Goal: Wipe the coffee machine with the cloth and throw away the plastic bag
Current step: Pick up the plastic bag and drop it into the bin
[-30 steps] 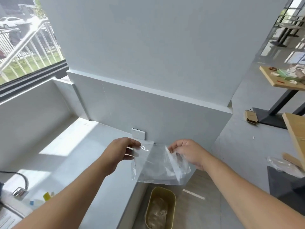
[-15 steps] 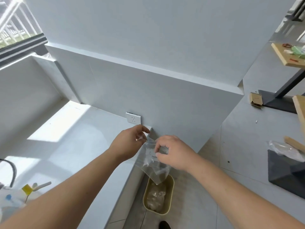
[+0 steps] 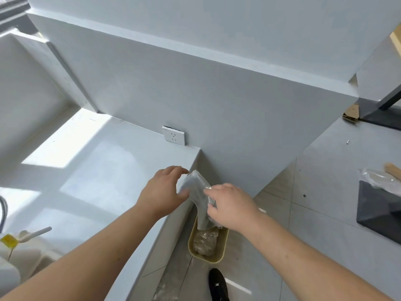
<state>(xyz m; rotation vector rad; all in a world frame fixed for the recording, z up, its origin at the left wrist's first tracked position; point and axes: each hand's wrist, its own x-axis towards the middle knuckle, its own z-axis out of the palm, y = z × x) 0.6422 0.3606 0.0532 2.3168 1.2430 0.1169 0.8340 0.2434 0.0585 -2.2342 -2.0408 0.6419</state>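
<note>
A clear plastic bag (image 3: pixel 198 200) hangs folded lengthwise between my hands, its lower end just above the open yellow-green bin (image 3: pixel 223 246) on the floor. My right hand (image 3: pixel 231 206) grips the bag's right side with curled fingers. My left hand (image 3: pixel 163 191) is at the bag's upper left corner, fingers loosely bent around it; whether it still pinches the plastic is hard to tell. The bin holds crumpled clear plastic. No coffee machine or cloth is in view.
The white counter (image 3: pixel 93 181) runs to my left, ending beside the bin, with a wall socket (image 3: pixel 174 135) at its back. White bottles (image 3: pixel 13 253) stand at the lower left. A black shoe (image 3: pixel 218 284) is below the bin. A dark table base (image 3: pixel 379 205) sits right.
The bag went from spread wide between both hands to folded narrow and lowered toward the bin. My hands came closer together, and my view tilted down.
</note>
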